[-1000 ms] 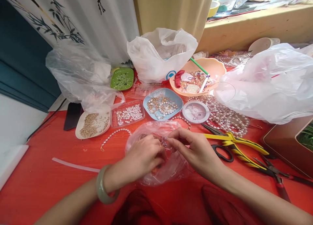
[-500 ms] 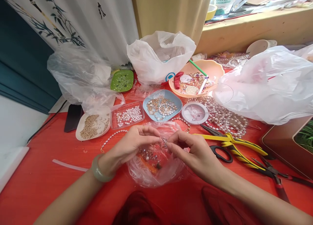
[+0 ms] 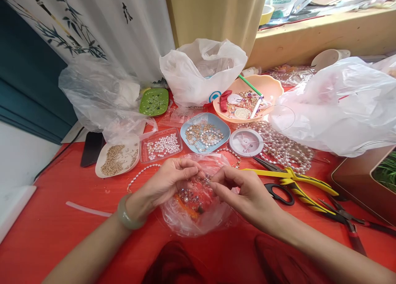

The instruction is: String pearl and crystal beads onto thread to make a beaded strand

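Note:
Over an open clear plastic bag [image 3: 198, 228] of mixed beads, my two hands work close together. My right hand [image 3: 244, 189] is closed in a pinch on a thin thread, with a fine line trailing beneath the palm. Tiny beads show by its fingertips, too small to tell apart. My left hand [image 3: 168, 179], a pale green bangle [image 3: 130, 214] at its wrist, has its thumb drawn in against the curled fingers; what they hold is hidden. Loose beads [image 3: 187, 196] lie in the bag below both hands.
Behind the bag stand a cream dish [image 3: 102, 168] of gold beads, a clear tray [image 3: 163, 146] of white pearls, a blue dish [image 3: 206, 121] of chains and a thread spool [image 3: 246, 143]. To the right lie pearl strands [image 3: 287, 152], yellow-black pliers [image 3: 289, 174] and black-handled scissors [image 3: 280, 194].
My left thumb has lifted and drawn back from the fingertips of my right hand, opening a small gap between the hands. My right hand stays nearly in place.

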Tool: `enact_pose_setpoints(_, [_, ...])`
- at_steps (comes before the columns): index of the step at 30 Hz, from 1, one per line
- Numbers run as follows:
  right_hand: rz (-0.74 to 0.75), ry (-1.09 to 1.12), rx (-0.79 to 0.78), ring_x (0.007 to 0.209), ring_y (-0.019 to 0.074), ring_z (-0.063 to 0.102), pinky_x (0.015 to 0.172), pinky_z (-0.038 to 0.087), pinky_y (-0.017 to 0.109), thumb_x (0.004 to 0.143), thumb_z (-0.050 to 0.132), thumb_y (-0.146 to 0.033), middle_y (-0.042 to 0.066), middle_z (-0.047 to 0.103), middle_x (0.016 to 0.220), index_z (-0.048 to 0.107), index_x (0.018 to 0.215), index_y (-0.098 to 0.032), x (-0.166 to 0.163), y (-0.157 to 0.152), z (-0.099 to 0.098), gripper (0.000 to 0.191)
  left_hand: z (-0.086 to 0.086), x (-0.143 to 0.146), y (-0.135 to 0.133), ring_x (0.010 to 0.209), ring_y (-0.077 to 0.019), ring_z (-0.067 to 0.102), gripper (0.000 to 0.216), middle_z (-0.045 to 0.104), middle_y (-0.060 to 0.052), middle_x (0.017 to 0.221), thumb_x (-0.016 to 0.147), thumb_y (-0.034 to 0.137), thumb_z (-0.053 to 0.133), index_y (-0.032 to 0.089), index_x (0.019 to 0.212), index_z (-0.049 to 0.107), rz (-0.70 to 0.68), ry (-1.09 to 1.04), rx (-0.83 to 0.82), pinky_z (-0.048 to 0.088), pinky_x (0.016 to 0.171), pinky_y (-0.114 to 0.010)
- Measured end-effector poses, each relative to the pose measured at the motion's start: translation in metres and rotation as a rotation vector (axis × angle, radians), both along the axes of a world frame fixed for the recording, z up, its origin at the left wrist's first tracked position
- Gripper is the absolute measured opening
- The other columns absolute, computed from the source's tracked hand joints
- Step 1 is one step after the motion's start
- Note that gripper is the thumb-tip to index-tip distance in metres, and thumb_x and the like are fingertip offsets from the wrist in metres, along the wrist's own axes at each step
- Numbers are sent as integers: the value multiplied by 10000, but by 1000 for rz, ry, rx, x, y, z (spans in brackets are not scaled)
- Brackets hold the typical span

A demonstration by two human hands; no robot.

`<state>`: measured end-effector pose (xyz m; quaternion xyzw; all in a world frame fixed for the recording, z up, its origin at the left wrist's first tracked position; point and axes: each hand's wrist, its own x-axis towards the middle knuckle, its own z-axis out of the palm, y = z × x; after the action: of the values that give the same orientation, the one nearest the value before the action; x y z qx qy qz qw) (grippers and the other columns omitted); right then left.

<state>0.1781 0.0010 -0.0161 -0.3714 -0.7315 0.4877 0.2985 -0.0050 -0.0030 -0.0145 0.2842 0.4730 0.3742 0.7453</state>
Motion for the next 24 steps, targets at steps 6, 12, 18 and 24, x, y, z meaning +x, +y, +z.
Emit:
enact_pose_setpoints(6, [0,-13,16,498,78,478,463,363,176,776,484,-146,-20,560,556,540,648,-152,1,0,-1,139,-2,1,0,510,-53,534,183,640,-17,633,595,228,759,104,682,657,-7,14,4,413,412,-113])
enact_pose_setpoints(12, [-4,-41,23,501,83,495,466,372,182,791,492,-169,-15,578,566,559,675,-157,1,0,-1,134,1,1,0,548,-83,547,186,652,-31,682,589,250,748,119,694,666,-58,169,78,407,440,-162])
enact_pose_setpoints(18, [-13,-36,16,525,84,505,490,387,179,798,495,-152,-12,579,582,560,683,-155,0,2,-1,133,14,-9,-2,694,-143,604,143,682,-41,787,700,230,642,149,813,672,-358,602,274,454,610,-237])
enact_pose_setpoints(24, [-18,-72,-3,522,85,507,490,386,181,803,487,-142,-18,570,582,552,686,-162,0,1,-3,135,17,-15,-10,767,-160,565,145,655,-32,798,784,158,513,169,785,657,-687,1072,646,403,689,-272])
